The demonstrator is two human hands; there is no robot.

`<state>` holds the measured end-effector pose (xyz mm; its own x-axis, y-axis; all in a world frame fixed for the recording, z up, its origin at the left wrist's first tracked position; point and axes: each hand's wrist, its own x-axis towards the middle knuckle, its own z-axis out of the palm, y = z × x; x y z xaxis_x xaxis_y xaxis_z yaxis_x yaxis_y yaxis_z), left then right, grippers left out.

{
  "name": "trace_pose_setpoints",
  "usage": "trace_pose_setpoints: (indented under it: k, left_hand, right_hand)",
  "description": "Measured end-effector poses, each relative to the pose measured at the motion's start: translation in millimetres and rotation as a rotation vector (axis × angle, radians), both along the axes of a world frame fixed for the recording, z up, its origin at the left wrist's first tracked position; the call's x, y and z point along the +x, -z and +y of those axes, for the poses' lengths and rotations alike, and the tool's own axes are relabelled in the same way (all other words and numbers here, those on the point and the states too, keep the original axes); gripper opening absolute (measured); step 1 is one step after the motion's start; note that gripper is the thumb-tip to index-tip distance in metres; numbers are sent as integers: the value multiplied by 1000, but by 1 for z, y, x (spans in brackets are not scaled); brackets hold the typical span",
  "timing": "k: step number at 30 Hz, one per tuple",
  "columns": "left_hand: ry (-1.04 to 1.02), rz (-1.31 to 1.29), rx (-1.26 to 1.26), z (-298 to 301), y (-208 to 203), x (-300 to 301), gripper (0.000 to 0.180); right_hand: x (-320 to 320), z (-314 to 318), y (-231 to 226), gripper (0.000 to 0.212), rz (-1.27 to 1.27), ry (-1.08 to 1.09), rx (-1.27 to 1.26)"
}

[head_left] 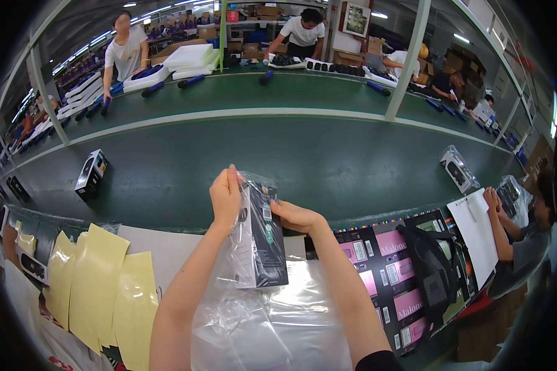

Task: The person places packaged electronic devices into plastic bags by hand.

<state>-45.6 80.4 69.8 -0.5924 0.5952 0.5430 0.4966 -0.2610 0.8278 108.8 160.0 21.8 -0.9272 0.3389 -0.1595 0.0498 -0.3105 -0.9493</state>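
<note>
A black and white retail box (pixel 267 250) stands tilted in front of me, inside a clear plastic bag. My left hand (pixel 226 196) is closed at the box's upper left corner, its fingertips pinching the bag's top edge. On the other side, my right hand (pixel 298 217) grips the box's upper right edge through the film, with the thumb on the printed face and some fingers hidden behind. Below the box, a stack of flat clear plastic bags (pixel 303 309) lies between my forearms.
Yellow sheets (pixel 96 284) lie at my left, printed pink and black card sheets (pixel 387 272) at my right with a black bag (pixel 430 272) on them. On the green conveyor (pixel 328 154) sit a boxed item (pixel 91 175) and a bagged box (pixel 459 170). Co-workers sit on both sides and stand opposite.
</note>
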Motion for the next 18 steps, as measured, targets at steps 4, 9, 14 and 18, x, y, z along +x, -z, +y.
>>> trace_pose_setpoints:
  k: [4,9,14,18]
  left_hand:
    - [45,-64,21,1,-4,-4,36]
    - [307,-100,-133,-70,-40,61,23]
    - [746,484,-514,-120,-9,101,53]
    - [844,420,-815,-122,-9,92,75]
  right_hand:
    - [-2,-18,-27,79,82,196,-104]
    - [38,36,-56,114,8,835,167]
    - [79,86,-96,118,-235,1285,1034]
    - [75,103,-98,111,-762,1226,1402]
